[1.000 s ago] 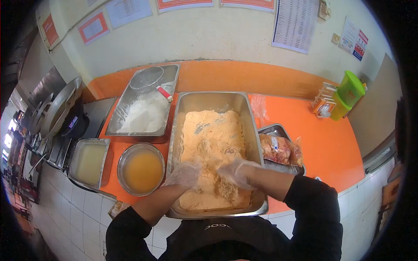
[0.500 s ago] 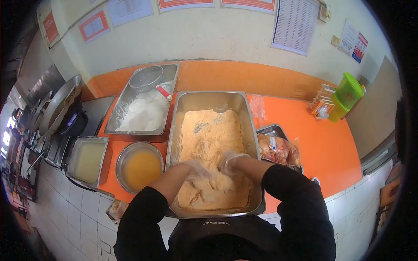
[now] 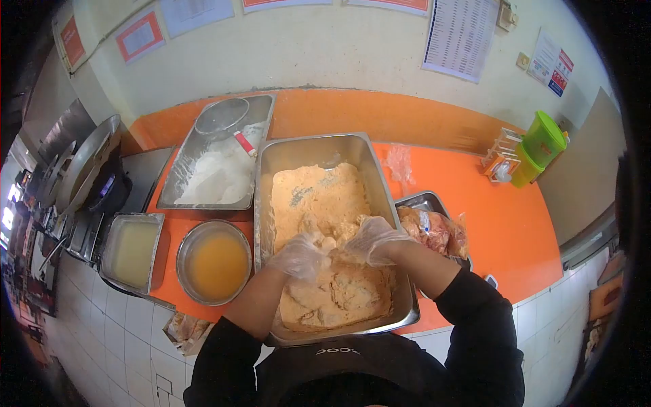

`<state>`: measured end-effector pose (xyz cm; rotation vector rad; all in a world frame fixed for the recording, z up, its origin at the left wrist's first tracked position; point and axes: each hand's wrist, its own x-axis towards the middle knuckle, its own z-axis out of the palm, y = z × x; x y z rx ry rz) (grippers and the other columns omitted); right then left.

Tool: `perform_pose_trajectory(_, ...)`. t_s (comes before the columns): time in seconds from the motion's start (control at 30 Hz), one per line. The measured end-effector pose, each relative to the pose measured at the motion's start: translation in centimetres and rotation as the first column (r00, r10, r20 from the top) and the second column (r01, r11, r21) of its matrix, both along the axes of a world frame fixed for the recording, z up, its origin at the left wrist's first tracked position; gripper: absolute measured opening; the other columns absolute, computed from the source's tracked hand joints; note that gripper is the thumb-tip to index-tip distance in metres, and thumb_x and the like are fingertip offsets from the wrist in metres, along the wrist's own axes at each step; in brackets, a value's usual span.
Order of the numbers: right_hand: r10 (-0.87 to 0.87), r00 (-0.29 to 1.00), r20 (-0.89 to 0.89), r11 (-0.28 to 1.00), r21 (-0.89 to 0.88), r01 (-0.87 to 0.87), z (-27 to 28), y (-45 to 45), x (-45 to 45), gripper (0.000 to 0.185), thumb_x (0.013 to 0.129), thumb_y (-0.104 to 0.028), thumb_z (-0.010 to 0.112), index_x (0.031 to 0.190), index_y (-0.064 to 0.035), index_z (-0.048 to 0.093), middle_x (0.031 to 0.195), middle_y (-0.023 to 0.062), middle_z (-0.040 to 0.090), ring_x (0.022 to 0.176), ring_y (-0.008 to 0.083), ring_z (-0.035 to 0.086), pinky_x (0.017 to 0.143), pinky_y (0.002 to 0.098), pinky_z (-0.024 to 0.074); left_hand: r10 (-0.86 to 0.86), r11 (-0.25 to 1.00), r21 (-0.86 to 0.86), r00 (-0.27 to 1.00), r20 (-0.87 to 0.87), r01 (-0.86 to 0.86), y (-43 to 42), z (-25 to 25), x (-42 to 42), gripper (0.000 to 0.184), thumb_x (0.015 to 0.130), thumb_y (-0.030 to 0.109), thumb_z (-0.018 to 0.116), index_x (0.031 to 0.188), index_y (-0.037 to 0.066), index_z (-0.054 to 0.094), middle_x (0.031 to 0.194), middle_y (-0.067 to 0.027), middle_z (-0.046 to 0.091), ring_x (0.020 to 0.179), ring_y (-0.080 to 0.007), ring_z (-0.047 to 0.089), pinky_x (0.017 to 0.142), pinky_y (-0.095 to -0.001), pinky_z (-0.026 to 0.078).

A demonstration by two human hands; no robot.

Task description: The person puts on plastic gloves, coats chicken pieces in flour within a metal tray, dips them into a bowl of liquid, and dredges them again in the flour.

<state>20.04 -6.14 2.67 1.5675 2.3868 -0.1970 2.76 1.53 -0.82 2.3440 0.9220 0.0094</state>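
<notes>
right now, both gloved hands are meeting inside the deep steel tray (image 3: 305, 150), which is standing on the orange worktop (image 3: 502, 244) with its long axis running from the person's body toward the wall, its far end leaning slightly left. the left hand (image 3: 302, 256) is coming in from the left side and the right hand (image 3: 376, 241) is facing it with fingers bent inward, only a narrow space lying between them. in that space a pale, knobby lump (image 3: 329, 243) is showing amid orange-tinted flour (image 3: 288, 183); fingers and clumps are hiding the rest, so i cannot tell whether either hand is closing on it or which way its long axis is pointing. nearer the body, a coated lump (image 3: 356, 293) is lying half sunk, stretching mostly crosswise to the tray. just to the right, a bag of meat (image 3: 434, 230) is resting in a shallow tray (image 3: 424, 199); to the left, a round bowl (image 3: 183, 268) is holding orange liquid (image 3: 217, 268).
</notes>
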Motion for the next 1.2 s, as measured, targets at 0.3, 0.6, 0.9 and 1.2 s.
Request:
perform_pose_trajectory(0.3,-0.231,0.973,0.007,0.928,-0.298,0.223,-0.9,5.2,1.1,0.019,0.067,-0.012,0.06,0.085,-0.01,0.063,0.084,0.0117,0.063,0.076,0.0259,0.06,0.064,0.0306,0.0481,0.425,0.894,-0.065,0.885,-0.189,-0.444,3.2,-1.5,0.3,0.034,0.075,0.03,0.055,0.091,0.001,0.064,0.091,-0.0208,0.062,0.094,-0.0292,0.059,0.086,-0.0351,0.042)
perform_pose_trajectory(0.6,-0.274,0.924,-0.266,0.949,-0.231,0.215,-12.1,8.3,-1.7,0.024,0.066,-0.018,0.06,0.087,-0.0091,0.066,0.091,0.0129,0.063,0.08,0.0286,0.059,0.07,0.035,0.0466,0.025,0.997,0.075,0.92,-0.392,0.006,5.9,-11.9,0.6,0.049,0.067,0.036,0.061,0.105,0.006,0.061,0.102,-0.0211,0.06,0.099,-0.0303,0.058,0.085,-0.0363,0.044)
perform_pose_trajectory(0.9,-0.305,0.917,-0.258,0.952,-0.081,0.294,-10.2,6.4,-0.2,0.029,0.07,-0.031,0.061,0.089,-0.0095,0.066,0.089,0.0151,0.063,0.083,0.028,0.061,0.068,0.0375,0.0472,0.17,0.984,0.096,0.959,-0.226,-0.151,2.9,-2.7,0.3,0.048,0.078,0.042,0.048,0.1,0.001,0.06,0.107,-0.0204,0.058,0.101,-0.0322,0.055,0.086,-0.0389,0.042)
perform_pose_trajectory(1.2,-0.632,0.652,-0.418,0.768,-0.225,0.6,-0.8,4.7,0.8,0.022,0.079,-0.023,0.052,0.087,-0.0056,0.062,0.086,0.0156,0.063,0.082,0.026,0.062,0.067,0.0345,0.0479,0.569,0.821,-0.13,0.785,0.245,-0.555,3.6,-1.0,-0.5,0.04,0.076,0.041,0.052,0.096,0.007,0.063,0.096,-0.022,0.06,0.092,-0.0303,0.06,0.076,-0.0399,0.047)
